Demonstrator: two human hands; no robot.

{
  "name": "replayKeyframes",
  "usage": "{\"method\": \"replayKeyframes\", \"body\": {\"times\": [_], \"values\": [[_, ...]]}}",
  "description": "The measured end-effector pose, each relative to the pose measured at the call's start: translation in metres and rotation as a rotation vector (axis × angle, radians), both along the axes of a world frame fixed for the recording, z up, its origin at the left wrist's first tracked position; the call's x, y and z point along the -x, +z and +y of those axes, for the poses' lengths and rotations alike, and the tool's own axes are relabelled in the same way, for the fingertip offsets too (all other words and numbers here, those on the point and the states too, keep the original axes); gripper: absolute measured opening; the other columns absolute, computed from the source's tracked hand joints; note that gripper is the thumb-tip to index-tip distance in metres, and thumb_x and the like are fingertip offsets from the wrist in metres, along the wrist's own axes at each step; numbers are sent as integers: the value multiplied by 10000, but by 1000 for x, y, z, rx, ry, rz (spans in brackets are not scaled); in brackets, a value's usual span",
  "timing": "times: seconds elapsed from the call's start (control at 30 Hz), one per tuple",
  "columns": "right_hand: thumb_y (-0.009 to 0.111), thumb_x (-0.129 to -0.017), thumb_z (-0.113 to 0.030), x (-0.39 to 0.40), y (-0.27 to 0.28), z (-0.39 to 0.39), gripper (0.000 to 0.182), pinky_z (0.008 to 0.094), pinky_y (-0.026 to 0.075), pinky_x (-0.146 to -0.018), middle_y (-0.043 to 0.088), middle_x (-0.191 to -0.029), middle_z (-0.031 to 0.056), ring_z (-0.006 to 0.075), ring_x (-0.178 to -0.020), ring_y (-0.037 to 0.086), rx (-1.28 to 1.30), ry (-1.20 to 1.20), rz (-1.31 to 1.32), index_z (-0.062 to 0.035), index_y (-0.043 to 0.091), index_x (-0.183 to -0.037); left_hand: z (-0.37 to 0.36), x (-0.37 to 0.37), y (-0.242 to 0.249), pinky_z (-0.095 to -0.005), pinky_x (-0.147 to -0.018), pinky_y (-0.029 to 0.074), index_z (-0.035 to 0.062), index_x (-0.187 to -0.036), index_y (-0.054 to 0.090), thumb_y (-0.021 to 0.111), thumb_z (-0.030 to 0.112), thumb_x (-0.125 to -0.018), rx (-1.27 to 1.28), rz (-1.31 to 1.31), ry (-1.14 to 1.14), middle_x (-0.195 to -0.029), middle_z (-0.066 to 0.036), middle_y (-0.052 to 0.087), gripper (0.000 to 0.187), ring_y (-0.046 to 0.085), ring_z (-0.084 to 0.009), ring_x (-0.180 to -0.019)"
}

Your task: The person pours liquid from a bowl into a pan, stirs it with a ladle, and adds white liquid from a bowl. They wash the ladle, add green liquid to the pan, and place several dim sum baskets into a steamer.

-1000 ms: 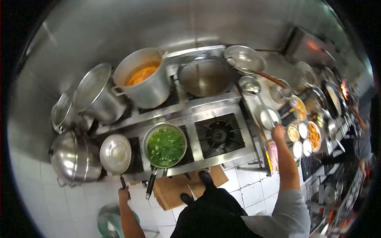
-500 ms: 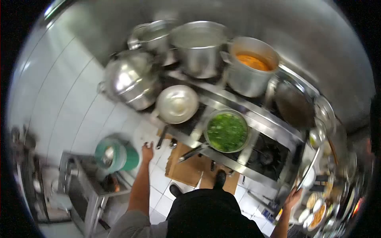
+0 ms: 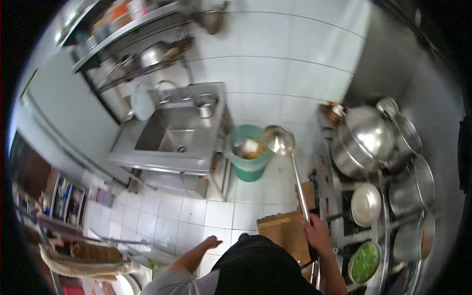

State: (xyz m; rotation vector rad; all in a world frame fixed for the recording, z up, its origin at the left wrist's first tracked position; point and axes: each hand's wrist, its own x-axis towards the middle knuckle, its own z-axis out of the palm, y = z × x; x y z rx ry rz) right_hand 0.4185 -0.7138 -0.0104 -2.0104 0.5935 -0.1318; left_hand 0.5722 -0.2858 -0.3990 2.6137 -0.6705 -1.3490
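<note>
My right hand (image 3: pixel 318 235) grips the handle of a long metal ladle (image 3: pixel 299 184). The ladle's bowl hangs beside the rim of a green bucket (image 3: pixel 250 172), which has some waste inside. My left hand (image 3: pixel 212 242) is over the tiled floor, holding nothing that I can make out; its fingers look curled but are blurred. To the right on the stove stand a pan of chopped greens (image 3: pixel 365 262), a shallow light pan (image 3: pixel 366 204) and a large lidded steamer pot (image 3: pixel 361 140).
A steel sink (image 3: pixel 169 132) stands left of the bucket, with a wire shelf (image 3: pixel 142 69) above. Flattened cardboard (image 3: pixel 285 233) lies on the floor by the stove (image 3: pixel 339 196). Tall pots line the stove's far right. At the bottom left, another person's hand (image 3: pixel 105 287) shows near a white bowl (image 3: pixel 126 285).
The view has swung left, from the stove to the sink and bucket. The ladle in my right hand has moved from the right-hand counter to beside the bucket. My left fingers have drawn in.
</note>
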Motion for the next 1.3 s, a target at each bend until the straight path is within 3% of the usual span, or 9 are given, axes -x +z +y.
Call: {"method": "replayKeyframes", "body": {"times": [0.13,0.27,0.37,0.47,0.73,0.83,1.07,1.2,1.3], "values": [[519,-994,-237,-212,-20,35,312,281,366,-434,482,-561,-1,87,-447,439,-70,259,-148,-65,505,-733,117,4,21,-465,-915,501,-54,-1048,641,548,549,-903,-82,-307,548,-1116,-277,637,628,602,-416,-1088],[583,-913,-233,-406,-26,75,263,364,406,-479,561,-612,72,188,-509,521,101,337,-283,-9,546,-781,175,53,14,-464,-761,555,-10,-925,674,503,444,-965,-98,-499,110,-995,-232,682,487,683,-329,-920],[588,-887,-242,-517,-31,111,269,479,475,-635,643,-730,210,410,-684,613,332,357,-406,25,594,-851,147,116,-10,-374,-466,528,27,-791,684,521,346,-974,138,60,1213,-707,-152,691,402,696,-232,-690],[578,-880,-231,-582,-43,153,280,523,483,-784,656,-868,283,498,-863,599,350,266,-428,45,614,-914,98,140,65,-401,-569,544,27,-873,680,576,410,-926,238,119,1362,-698,-132,685,400,689,-248,-705],[617,-869,-244,-631,-77,179,336,489,490,-851,644,-1001,296,453,-986,612,130,739,78,53,629,-1025,40,101,98,-391,-584,534,-6,-996,640,588,373,-934,268,94,1505,-748,-123,681,388,658,-236,-663],[611,-876,-159,-622,-80,207,351,463,513,-808,660,-998,262,407,-957,640,503,838,-218,42,603,-1164,20,92,106,-387,-590,530,-18,-1042,625,593,359,-936,291,130,1546,-767,-120,680,393,647,-231,-647],[570,-891,-119,-654,-127,230,479,484,515,-832,634,-1079,278,418,-976,627,679,842,-52,1,493,-1349,25,-7,135,-333,-526,526,-75,-1079,580,619,252,-947,517,55,1697,-786,-132,666,354,612,-190,-600],[558,-896,-104,-650,-142,219,511,493,517,-835,622,-1074,282,426,-954,630,654,905,-87,-84,469,-1399,78,-34,86,-332,-494,529,-84,-1069,572,618,256,-952,641,159,1657,-813,-155,681,363,620,-191,-589],[527,-908,-113,-636,-150,226,516,471,530,-798,630,-1039,319,438,-928,648,700,868,-52,23,438,-1397,133,-51,50,-348,-486,549,-50,-1044,580,602,290,-953,635,192,1611,-791,-146,680,352,659,-222,-609]]}}
